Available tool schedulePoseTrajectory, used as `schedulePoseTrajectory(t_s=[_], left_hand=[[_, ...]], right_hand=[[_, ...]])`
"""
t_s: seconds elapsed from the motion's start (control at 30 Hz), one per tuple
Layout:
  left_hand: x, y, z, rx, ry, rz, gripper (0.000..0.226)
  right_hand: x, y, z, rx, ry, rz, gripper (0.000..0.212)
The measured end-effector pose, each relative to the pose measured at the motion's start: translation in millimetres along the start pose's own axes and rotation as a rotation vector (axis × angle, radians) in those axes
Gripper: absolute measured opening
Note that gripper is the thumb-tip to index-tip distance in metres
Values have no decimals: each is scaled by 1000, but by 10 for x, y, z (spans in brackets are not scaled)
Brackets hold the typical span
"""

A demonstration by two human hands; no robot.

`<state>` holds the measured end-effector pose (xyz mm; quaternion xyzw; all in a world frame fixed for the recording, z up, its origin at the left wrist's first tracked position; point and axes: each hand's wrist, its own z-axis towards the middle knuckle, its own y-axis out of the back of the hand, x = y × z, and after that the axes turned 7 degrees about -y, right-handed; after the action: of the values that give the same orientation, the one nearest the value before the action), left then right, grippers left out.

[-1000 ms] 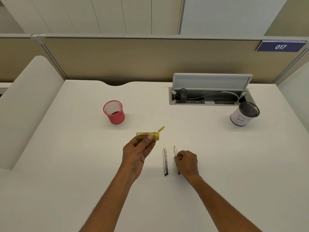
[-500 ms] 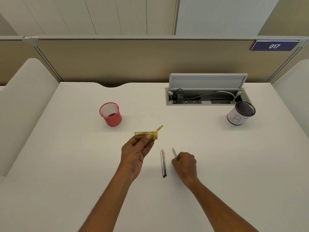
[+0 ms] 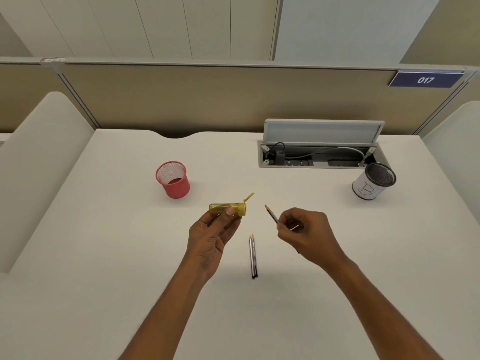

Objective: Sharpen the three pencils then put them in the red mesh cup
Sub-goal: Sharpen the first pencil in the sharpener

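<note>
Pencil (image 3: 271, 215), slim and dark with a pale tip, is being pinched in the right hand (image 3: 305, 231), pointed toward the translucent yellow plastic sharpener (image 3: 228, 209) being gripped by the left hand (image 3: 210, 237). Two matching pencils (image 3: 253, 255) are lying side by side between the hands. The red mesh cup (image 3: 173, 179) is standing upright beyond the left hand.

A white desk (image 3: 109, 255) fills the lower frame, its far edge scalloped at upper centre. Behind it runs a tan partition (image 3: 207, 100) topped by a pale rail, with a dark blue plate (image 3: 426, 79) reading 017 at upper right. Rounded white side dividers (image 3: 33, 162) rise at left and right edges. An open cable hatch (image 3: 320, 146) sits right of centre, its lid (image 3: 322, 131) tilted up. Above, pale panelled walls (image 3: 155, 24) show under soft, even light.
</note>
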<state>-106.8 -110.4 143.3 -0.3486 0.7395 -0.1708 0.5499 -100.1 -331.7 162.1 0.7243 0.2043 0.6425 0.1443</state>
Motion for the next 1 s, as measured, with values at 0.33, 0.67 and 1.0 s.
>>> schedulePoseTrajectory(t_s=[0.33,0.67,1.0], left_hand=[[5,-7,-44,33,-16,2,34],[26,17,-74,52,-39,21,39],[7,23,-93,33,-49,19,38]], right_hand=[[233,85,-155,-20,239,-97,15],[301,57,-124,-27,310,-238,13],[321,89,-72,-30,358,-355,11]])
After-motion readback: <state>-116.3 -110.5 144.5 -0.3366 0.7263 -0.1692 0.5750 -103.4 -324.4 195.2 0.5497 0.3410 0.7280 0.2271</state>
